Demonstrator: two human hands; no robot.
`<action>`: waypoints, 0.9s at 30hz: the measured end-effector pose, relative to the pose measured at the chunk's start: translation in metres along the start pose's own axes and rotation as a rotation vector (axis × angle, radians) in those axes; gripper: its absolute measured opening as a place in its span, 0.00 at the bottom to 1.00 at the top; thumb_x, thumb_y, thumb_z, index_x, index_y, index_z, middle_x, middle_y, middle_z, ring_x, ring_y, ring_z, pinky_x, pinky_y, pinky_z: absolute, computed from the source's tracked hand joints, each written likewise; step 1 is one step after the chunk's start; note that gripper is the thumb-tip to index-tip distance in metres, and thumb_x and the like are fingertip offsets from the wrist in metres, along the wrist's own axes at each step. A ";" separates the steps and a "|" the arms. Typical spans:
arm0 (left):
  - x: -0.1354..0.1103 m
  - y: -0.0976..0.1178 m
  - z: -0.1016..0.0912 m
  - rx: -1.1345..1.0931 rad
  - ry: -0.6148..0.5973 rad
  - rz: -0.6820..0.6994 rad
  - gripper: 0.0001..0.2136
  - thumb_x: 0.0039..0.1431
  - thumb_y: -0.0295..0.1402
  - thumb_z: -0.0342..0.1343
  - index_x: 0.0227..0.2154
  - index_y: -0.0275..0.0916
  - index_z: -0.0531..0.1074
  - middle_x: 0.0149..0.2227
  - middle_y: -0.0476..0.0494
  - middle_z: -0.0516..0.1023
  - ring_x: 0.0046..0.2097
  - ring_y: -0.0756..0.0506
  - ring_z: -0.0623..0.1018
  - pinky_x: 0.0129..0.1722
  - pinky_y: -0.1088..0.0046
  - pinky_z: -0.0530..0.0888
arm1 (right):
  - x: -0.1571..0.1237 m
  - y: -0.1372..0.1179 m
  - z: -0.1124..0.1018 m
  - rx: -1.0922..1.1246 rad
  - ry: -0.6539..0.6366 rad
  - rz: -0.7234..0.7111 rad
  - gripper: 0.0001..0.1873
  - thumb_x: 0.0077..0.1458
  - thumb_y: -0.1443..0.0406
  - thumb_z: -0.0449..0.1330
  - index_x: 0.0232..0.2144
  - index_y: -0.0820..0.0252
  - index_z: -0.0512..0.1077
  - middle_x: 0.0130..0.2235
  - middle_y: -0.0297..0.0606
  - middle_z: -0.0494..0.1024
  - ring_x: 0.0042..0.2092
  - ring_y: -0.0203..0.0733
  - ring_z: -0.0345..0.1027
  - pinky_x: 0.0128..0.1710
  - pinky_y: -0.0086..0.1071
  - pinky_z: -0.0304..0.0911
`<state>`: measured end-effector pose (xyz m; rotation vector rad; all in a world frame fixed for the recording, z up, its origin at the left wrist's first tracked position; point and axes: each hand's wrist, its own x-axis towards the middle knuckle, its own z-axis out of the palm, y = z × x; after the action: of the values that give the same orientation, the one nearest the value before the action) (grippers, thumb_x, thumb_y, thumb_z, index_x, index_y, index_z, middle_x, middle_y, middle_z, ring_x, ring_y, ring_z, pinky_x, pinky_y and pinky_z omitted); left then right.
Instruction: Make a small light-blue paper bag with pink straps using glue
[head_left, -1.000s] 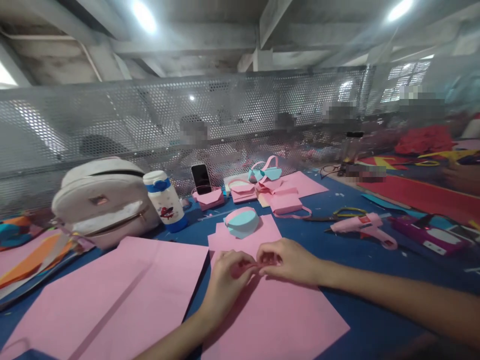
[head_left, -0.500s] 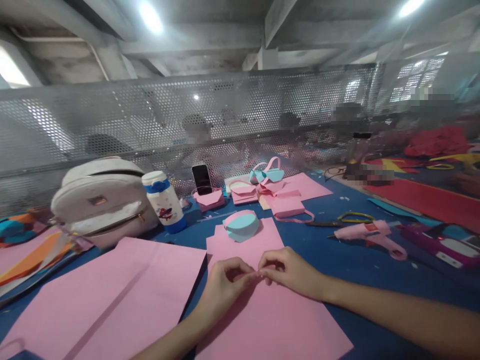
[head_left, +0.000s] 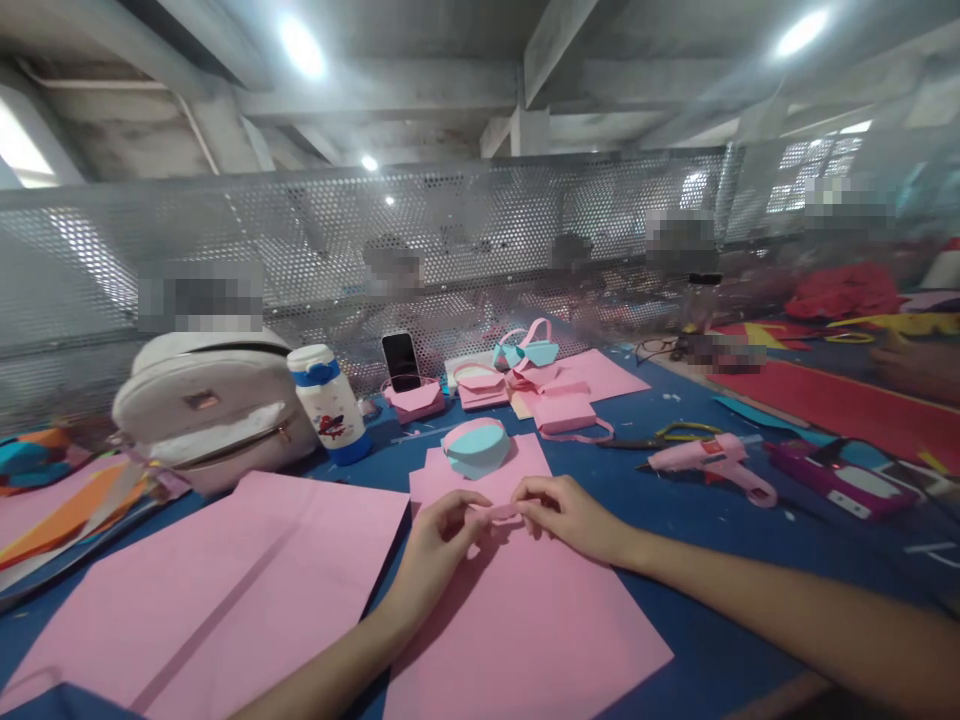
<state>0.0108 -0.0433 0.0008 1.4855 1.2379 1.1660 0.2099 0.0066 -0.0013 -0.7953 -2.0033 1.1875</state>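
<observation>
My left hand (head_left: pixel 437 545) and my right hand (head_left: pixel 564 513) meet over a large pink paper sheet (head_left: pixel 525 630) on the blue table. Both pinch the ends of a small pink paper strip (head_left: pixel 500 512) held between their fingertips, a little above the sheet. Just beyond them lies a small round pink-and-light-blue paper piece (head_left: pixel 475 447) on another pink sheet.
A second big pink sheet (head_left: pixel 225 590) lies at the left. Behind stand a white bag (head_left: pixel 210 405), a white bottle (head_left: pixel 328 400), a phone (head_left: pixel 400 361), and several small pink paper bags (head_left: pixel 525 385). A pink glue gun (head_left: pixel 705 462) and scissors (head_left: pixel 667 435) lie right. A perforated metal screen (head_left: pixel 450 240) closes the back.
My hands have moved slightly further from me and spread a little, so the pink strip now shows stretched between the fingertips. The camera has shifted a bit.
</observation>
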 end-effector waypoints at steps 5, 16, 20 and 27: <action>0.000 0.003 -0.002 -0.003 0.036 0.023 0.11 0.58 0.39 0.58 0.30 0.35 0.75 0.26 0.44 0.79 0.31 0.45 0.79 0.32 0.73 0.72 | 0.001 0.003 0.000 0.021 -0.005 -0.005 0.14 0.62 0.59 0.55 0.36 0.63 0.76 0.28 0.37 0.78 0.30 0.38 0.71 0.29 0.29 0.64; -0.006 0.004 0.000 0.113 0.007 0.074 0.08 0.52 0.30 0.58 0.29 0.38 0.82 0.34 0.41 0.84 0.39 0.41 0.81 0.41 0.68 0.76 | 0.000 0.004 -0.001 -0.025 0.094 -0.086 0.08 0.51 0.67 0.65 0.36 0.59 0.81 0.34 0.37 0.80 0.31 0.37 0.68 0.31 0.28 0.61; -0.007 0.006 0.001 0.138 0.002 0.112 0.08 0.51 0.28 0.57 0.29 0.39 0.82 0.35 0.42 0.84 0.40 0.41 0.81 0.43 0.68 0.76 | 0.000 0.003 -0.001 -0.029 0.111 -0.155 0.06 0.50 0.65 0.67 0.33 0.58 0.81 0.36 0.37 0.78 0.32 0.37 0.67 0.32 0.29 0.62; -0.011 0.010 0.004 0.167 -0.040 0.096 0.05 0.53 0.32 0.61 0.26 0.39 0.81 0.32 0.43 0.83 0.36 0.42 0.81 0.39 0.70 0.75 | -0.001 -0.002 0.000 -0.006 0.057 -0.140 0.04 0.51 0.67 0.66 0.25 0.60 0.80 0.29 0.36 0.78 0.32 0.38 0.69 0.33 0.30 0.63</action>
<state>0.0159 -0.0554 0.0079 1.7000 1.2741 1.1108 0.2100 0.0049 0.0000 -0.6730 -1.9824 1.0674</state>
